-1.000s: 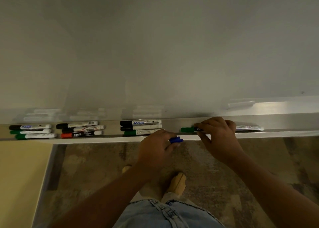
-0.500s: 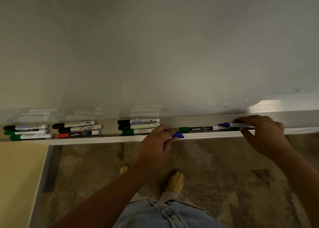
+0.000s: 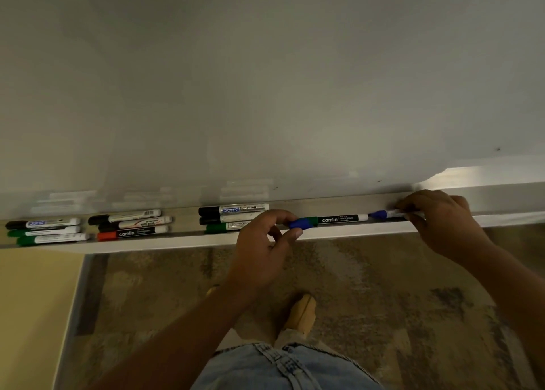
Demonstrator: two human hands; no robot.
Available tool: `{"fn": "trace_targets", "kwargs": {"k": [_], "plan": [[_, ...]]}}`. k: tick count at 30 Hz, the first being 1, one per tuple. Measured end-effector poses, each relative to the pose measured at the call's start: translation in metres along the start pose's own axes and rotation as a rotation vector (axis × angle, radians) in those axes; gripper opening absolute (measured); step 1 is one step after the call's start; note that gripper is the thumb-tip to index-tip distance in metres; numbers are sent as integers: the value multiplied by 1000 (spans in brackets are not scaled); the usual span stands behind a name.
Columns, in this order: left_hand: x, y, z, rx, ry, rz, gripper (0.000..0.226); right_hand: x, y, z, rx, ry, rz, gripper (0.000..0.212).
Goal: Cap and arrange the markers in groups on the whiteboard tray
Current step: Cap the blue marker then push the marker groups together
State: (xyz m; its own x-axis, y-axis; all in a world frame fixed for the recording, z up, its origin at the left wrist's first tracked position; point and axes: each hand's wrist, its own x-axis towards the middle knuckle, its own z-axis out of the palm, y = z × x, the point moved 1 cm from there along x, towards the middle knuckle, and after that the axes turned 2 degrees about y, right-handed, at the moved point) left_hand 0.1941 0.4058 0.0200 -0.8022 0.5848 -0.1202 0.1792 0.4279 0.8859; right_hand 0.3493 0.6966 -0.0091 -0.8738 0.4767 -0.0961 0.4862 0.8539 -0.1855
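My left hand [image 3: 264, 243] pinches a blue cap [image 3: 298, 223] at the tray's front edge, right beside the green cap end of a Camlin marker [image 3: 336, 219] lying on the whiteboard tray [image 3: 188, 242]. My right hand [image 3: 439, 223] grips an uncapped blue marker [image 3: 383, 213] on the tray, its blue tip pointing left toward the Camlin marker's white end. Three groups of capped markers lie to the left: one at the far left [image 3: 47, 231], one beside it [image 3: 132, 225], one in the middle [image 3: 233, 218].
The whiteboard [image 3: 265, 80] rises behind the tray. Below are a patterned floor [image 3: 383, 301], my foot [image 3: 300, 311] and jeans. A yellow wall surface [image 3: 32, 316] lies at the lower left.
My right hand has slid right along the tray, uncovering the green Camlin marker, and now holds the uncapped blue marker. My left hand has lifted the blue cap up to tray level.
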Motion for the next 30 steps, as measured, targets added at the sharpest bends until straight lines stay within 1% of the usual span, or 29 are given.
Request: {"fn": "trace_targets", "kwargs": {"k": [1, 4, 6, 8, 10, 12, 15, 18, 24, 30], "plan": [[0, 1, -1, -12, 4, -5, 17, -1, -1, -2, 16, -7, 12, 11], [-1, 3, -3, -35, 13, -14, 18, -7, -3, -9, 38, -6, 33, 16], [-2, 6, -5, -43, 18, 6, 19, -11, -5, -15, 65, 30, 47, 25], [-5, 10, -9, -67, 34, 34, 21, -18, -16, -26, 111, 88, -34, 33], [-8, 17, -15, -111, 56, 70, 23, -26, -37, -39, 251, 153, -118, 34], [-13, 25, -19, -145, 72, 102, 23, -36, -62, -53, 429, 195, -124, 34], [-18, 35, -23, -173, 77, 128, 24, -48, -91, -68, 574, 191, -152, 30], [-20, 40, -26, -163, 80, 166, 23, -53, -103, -73, 580, 172, -179, 31], [-20, 46, -29, -152, 86, 169, 23, -51, -116, -76, 495, 198, -244, 33], [-20, 48, -32, -125, 66, 160, 24, -47, -126, -74, 448, 147, -256, 38]]}}
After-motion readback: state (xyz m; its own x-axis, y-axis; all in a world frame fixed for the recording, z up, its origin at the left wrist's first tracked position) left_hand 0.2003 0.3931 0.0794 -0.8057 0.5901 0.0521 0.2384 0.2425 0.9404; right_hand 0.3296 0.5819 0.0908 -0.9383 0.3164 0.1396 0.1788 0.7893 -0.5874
